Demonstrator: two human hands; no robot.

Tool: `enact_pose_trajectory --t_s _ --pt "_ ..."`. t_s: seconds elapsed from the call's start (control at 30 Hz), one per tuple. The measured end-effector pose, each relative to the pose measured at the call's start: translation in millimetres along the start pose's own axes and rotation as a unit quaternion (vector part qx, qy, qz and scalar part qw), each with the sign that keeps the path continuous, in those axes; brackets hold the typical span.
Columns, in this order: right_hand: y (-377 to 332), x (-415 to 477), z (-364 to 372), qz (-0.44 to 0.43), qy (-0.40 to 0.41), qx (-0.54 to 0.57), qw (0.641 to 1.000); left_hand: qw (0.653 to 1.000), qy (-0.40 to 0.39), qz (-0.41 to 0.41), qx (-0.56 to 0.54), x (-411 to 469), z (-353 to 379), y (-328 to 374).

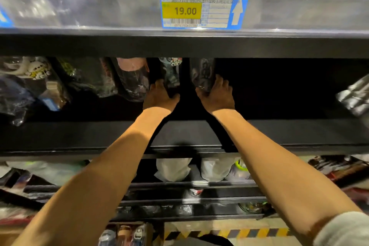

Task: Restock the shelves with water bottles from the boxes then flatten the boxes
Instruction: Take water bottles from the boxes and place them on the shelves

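Risk: the wrapped bottles stand close together deep on the dark shelf point(279, 132); a hard push could, I judge, tip a neighbour.
Left hand point(160, 96): fingers curled on a wrapped bottle point(169, 74), near mid-shelf.
Right hand point(216, 94): wrapped round the base of a dark bottle point(202, 74), just beside.
Shelf's right end: mostly bare.

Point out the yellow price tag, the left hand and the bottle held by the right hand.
Yellow price tag point(182, 11): head view, on the 19.00 figure.
Left hand point(160, 97): head view, back of the hand.
Wrapped dark bottle point(202, 75): head view, its body above the right hand's fingers.
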State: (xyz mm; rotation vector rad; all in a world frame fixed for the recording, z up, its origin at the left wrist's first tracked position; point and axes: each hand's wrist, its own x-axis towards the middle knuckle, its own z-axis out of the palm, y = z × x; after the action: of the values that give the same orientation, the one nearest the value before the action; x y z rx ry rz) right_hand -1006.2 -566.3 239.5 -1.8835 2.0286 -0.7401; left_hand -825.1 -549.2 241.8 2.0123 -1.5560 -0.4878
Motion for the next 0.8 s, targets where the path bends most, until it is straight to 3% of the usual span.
enact_pose_trajectory --t_s 0.1,0.2,0.57,0.67,0.8 --pt "-9.5 -46.4 -15.5 0.010 -0.037 -0.105 0.994 0.990 -0.065 0.014 0.126 -40.7 -23.4 -10.8" --pt "-15.3 -100.0 -26.6 -0.002 -0.069 -0.216 0.974 0.974 -0.068 0.066 0.207 -84.2 -43.0 -29.5" --pt "-14.9 -259.8 -31.1 -0.077 -0.086 -0.288 0.951 0.965 -0.035 0.135 0.224 -219.7 -88.4 -104.5" --pt "-13.2 -292.7 -29.4 -0.100 -0.101 -0.290 0.946 0.941 0.048 0.211 0.261 -265.8 -88.4 -134.0" --pt "-11.6 -337.7 -25.5 -0.127 -0.135 -0.285 0.940 0.950 -0.034 0.081 0.300 -314.4 -92.8 -157.9"
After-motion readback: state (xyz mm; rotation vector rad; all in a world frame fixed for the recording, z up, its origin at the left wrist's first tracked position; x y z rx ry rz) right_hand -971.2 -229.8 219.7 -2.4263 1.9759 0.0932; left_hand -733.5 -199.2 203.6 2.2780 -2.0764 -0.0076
